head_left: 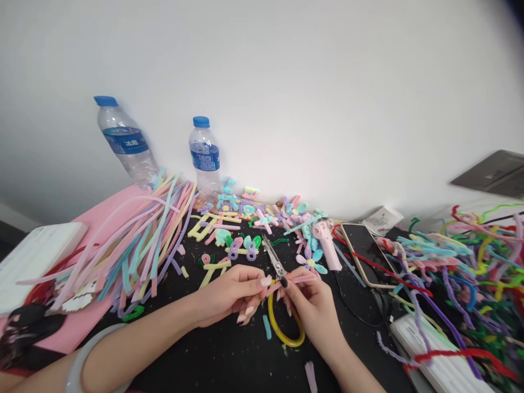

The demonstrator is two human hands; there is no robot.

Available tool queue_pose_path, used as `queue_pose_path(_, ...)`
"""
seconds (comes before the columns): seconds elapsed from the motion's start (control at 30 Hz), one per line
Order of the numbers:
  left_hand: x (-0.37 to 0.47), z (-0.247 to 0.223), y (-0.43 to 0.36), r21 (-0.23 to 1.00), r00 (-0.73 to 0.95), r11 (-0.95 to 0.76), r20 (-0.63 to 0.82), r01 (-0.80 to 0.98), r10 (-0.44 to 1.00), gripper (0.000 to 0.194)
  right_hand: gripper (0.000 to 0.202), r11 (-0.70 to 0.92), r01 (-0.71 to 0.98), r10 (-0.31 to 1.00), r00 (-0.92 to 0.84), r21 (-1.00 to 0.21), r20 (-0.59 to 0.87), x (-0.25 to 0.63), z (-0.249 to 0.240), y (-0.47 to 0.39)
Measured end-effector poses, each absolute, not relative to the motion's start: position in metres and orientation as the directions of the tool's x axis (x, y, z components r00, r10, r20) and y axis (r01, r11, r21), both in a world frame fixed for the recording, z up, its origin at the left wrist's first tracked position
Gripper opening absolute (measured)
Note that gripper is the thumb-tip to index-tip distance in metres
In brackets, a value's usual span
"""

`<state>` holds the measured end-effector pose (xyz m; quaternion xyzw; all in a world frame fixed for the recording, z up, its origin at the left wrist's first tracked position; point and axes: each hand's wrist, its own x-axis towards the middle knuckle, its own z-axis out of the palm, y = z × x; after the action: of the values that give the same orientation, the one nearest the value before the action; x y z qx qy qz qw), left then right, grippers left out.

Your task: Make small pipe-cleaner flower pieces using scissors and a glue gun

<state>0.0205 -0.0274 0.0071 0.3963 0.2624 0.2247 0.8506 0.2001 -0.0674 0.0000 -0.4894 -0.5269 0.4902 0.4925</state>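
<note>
A pink pipe cleaner (303, 278) is pinched between my left hand (241, 289) and my right hand (313, 300), both closed on it. Its middle partly hides behind my fingers. Beneath the hands lie scissors with yellow handles (295, 344), blades pointing away from me on the black tabletop (229, 360). A short blue piece (267, 327) rests left of the handle loop, and a pale purple piece (310, 376) lies nearer to me. Just beyond my hands are small shaped pipe-cleaner figures (242, 248) and a flower with pink, purple and blue petals (311, 259).
Long pastel pipe cleaners (139, 240) are heaped at left on a pink sheet (110, 204). Two water bottles (204, 158) lean or stand near the wall. To the right are a pink handheld device (327, 245), a phone (366, 254), a white box (438, 355) and tangled coloured pipe cleaners (470, 273).
</note>
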Motion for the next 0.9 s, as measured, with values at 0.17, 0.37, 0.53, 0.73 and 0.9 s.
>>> queue_pose_path(0.17, 0.0202, 0.0061, -0.0270, 0.702, 0.783, 0.691, -0.329, -0.172, 0.529, 0.024, 0.020, 0.071, 0.040, 0.997, -0.029, -0.997, 0.070, 0.1994, 0.0053, -0.0685)
queue_pose_path(0.37, 0.0192, 0.0089, -0.0266, 0.737, 0.804, 0.674, -0.366, -0.058, 0.469, 0.030, 0.019, 0.094, 0.029, 0.990, -0.109, -0.995, 0.090, 0.1982, 0.0073, -0.0719)
queue_pose_path(0.53, 0.0204, 0.0093, -0.0280, 0.778, 0.792, 0.626, -0.347, -0.056, 0.501, 0.030, 0.019, 0.096, 0.018, 0.992, -0.081, -0.995, 0.094, 0.1988, 0.0064, -0.0721)
queue_pose_path(0.73, 0.0243, 0.0088, -0.0312, 0.935, 0.632, 0.300, -0.118, -0.188, 0.766, 0.027, 0.023, 0.071, 0.006, 0.993, 0.093, -0.997, 0.071, 0.1999, 0.0070, -0.0687)
queue_pose_path(0.9, 0.0220, 0.0100, -0.0292, 1.000, 0.529, -0.009, 0.015, -0.015, 0.848, 0.017, 0.027, 0.004, -0.039, 0.999, 0.050, -0.999, 0.002, 0.1995, 0.0077, -0.0686)
